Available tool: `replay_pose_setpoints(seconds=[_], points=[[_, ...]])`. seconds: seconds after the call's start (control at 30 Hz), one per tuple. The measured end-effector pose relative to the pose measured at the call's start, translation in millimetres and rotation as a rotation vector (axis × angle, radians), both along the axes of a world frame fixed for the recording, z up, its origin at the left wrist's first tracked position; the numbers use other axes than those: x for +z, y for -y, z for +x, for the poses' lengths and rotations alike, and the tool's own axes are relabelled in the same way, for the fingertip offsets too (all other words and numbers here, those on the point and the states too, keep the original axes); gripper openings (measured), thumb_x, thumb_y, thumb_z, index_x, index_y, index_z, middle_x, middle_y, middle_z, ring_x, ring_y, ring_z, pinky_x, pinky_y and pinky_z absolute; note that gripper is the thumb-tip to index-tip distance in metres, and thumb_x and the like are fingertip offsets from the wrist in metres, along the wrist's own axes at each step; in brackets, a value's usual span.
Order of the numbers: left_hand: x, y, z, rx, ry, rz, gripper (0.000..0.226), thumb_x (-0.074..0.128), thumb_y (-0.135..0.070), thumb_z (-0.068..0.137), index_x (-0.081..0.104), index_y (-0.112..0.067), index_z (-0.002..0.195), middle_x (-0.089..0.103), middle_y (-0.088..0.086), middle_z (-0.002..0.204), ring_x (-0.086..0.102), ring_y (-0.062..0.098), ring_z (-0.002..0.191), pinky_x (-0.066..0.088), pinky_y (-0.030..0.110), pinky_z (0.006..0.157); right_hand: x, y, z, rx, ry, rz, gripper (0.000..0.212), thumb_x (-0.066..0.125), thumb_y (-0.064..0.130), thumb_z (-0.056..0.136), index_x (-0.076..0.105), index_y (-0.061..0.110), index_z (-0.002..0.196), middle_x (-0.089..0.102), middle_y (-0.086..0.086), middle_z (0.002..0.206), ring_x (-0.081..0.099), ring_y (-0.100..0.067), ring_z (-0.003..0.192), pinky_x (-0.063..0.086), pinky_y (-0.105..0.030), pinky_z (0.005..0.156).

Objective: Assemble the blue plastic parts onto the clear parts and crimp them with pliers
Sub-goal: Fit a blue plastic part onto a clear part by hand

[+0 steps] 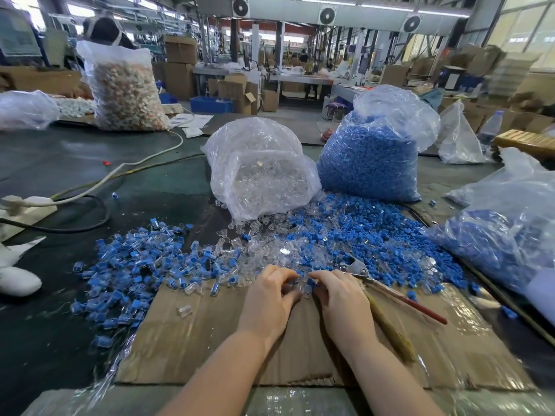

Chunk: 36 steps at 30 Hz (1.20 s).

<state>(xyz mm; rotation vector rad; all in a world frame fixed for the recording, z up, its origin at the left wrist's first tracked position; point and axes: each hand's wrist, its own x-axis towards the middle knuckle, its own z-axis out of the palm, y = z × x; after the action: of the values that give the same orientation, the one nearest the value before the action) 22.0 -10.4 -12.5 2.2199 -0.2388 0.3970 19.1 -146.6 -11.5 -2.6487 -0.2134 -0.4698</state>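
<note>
Here the person's left hand (271, 291) and right hand (336, 291) meet over the far edge of a flattened cardboard sheet (210, 340) laid on the dark tabletop (60, 163). Both hands have their fingers curled in toward each other, pinching small pieces between the fingertips: a clear part (307, 291) shows just below the gap between them, with a bit of blue at the right fingertips. Exactly what each hand holds is hard to make out, as the pieces are tiny and half hidden.

Just right of the right hand lie the pliers (365, 273), metal head pointing away from the person, one red handle and one olive handle trailing back across the cardboard.

Beyond the hands, loose clear parts (264, 247) spread in the middle of the table, loose blue parts (375, 235) toward the right, and a heap of joined blue-and-clear pieces (129, 265) toward the left edge of the cardboard. Behind these stand a bag of clear parts (258, 172) and, to its right, a bag of blue parts (372, 157). Another bag with blue pieces (504, 235) sits at the right edge.
</note>
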Motion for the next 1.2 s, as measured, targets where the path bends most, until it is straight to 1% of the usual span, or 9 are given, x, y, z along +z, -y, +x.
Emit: replay_pose_setpoints(seconds=[0.1,0.27,0.43,0.53,0.7,0.8,0.93,1.07,1.2], points=[[0.2,-0.1,-2.5,0.022,0.003,0.0,0.022,0.067,-0.012,0.084,0.066,-0.017,0.105,0.055,-0.011,0.095,0.055,0.001,0.084,0.041,0.007,0.08,-1.7,0.3,-1.4,-0.007,0.011,0.006,0.031,0.049,0.008,0.092,0.062,0.022,0.116,0.063,0.003,0.106,0.051,-0.018,0.102,0.036,-0.027,0.092],[1.8,-0.5,-4.0,0.047,0.007,-0.029,0.012,0.063,-0.009,0.086,0.066,-0.017,0.094,0.053,-0.013,0.089,0.052,-0.002,0.08,0.037,0.001,0.074,-2.6,0.9,-3.3,-0.015,0.023,-0.003,0.03,0.048,0.01,0.093,0.061,0.022,0.117,0.063,0.005,0.108,0.051,-0.017,0.102,0.036,-0.026,0.09],[1.5,-0.5,-3.4,0.056,0.014,-0.001,0.014,0.061,-0.009,0.088,0.068,-0.015,0.098,0.056,-0.009,0.095,0.055,0.005,0.087,0.037,0.006,0.079,-2.7,0.0,-2.5,-0.018,0.033,-0.034,0.032,0.05,0.006,0.09,0.061,0.021,0.116,0.064,0.002,0.107,0.052,-0.02,0.101,0.038,-0.029,0.089],[0.7,-0.7,-2.4,0.058,0.024,0.009,0.017,0.061,-0.008,0.088,0.068,-0.015,0.101,0.058,-0.006,0.098,0.056,0.008,0.089,0.039,0.011,0.082,-2.8,-0.6,-1.6,-0.013,0.045,-0.055,0.04,0.051,0.002,0.088,0.06,0.023,0.121,0.064,0.0,0.105,0.053,-0.024,0.098,0.04,-0.033,0.088],[-0.5,0.3,-1.0,0.042,0.043,0.041,0.021,0.06,-0.01,0.088,0.069,-0.015,0.106,0.056,-0.007,0.096,0.052,0.006,0.085,0.033,0.005,0.078,-3.6,-0.8,1.3,0.008,0.02,-0.129,0.044,0.044,0.008,0.092,0.053,0.031,0.13,0.059,0.002,0.108,0.049,-0.022,0.099,0.037,-0.03,0.087],[-1.6,0.2,-0.1,0.041,0.04,0.044,0.02,0.06,-0.01,0.088,0.069,-0.016,0.105,0.054,-0.01,0.094,0.051,0.004,0.084,0.033,0.0,0.075,-3.0,-1.4,1.1,0.005,0.03,-0.106,0.041,0.044,0.008,0.092,0.055,0.028,0.127,0.06,0.001,0.109,0.05,-0.023,0.101,0.038,-0.032,0.088],[-1.5,0.8,0.3,0.047,0.026,0.044,0.019,0.061,-0.01,0.087,0.069,-0.015,0.104,0.057,-0.007,0.097,0.054,0.008,0.087,0.038,0.01,0.081,-2.1,-2.1,1.3,0.004,0.02,-0.128,0.034,0.043,0.01,0.094,0.053,0.027,0.122,0.058,0.004,0.112,0.049,-0.02,0.104,0.038,-0.031,0.09],[-0.9,1.4,0.0,0.052,0.032,0.046,0.017,0.062,-0.011,0.087,0.069,-0.013,0.102,0.057,-0.006,0.096,0.054,0.007,0.087,0.037,0.011,0.082,0.2,-2.5,-1.0,0.016,0.022,-0.103,0.022,0.046,0.006,0.09,0.051,0.022,0.105,0.059,0.004,0.104,0.049,-0.02,0.097,0.039,-0.031,0.081],[-0.1,1.7,0.2,0.053,0.033,0.044,0.015,0.062,-0.011,0.087,0.069,-0.012,0.1,0.056,-0.007,0.094,0.051,0.006,0.085,0.035,0.009,0.081,1.8,-2.2,-1.8,0.022,0.019,-0.11,0.017,0.046,0.008,0.09,0.052,0.021,0.099,0.058,0.002,0.098,0.048,-0.022,0.092,0.037,-0.032,0.077]])
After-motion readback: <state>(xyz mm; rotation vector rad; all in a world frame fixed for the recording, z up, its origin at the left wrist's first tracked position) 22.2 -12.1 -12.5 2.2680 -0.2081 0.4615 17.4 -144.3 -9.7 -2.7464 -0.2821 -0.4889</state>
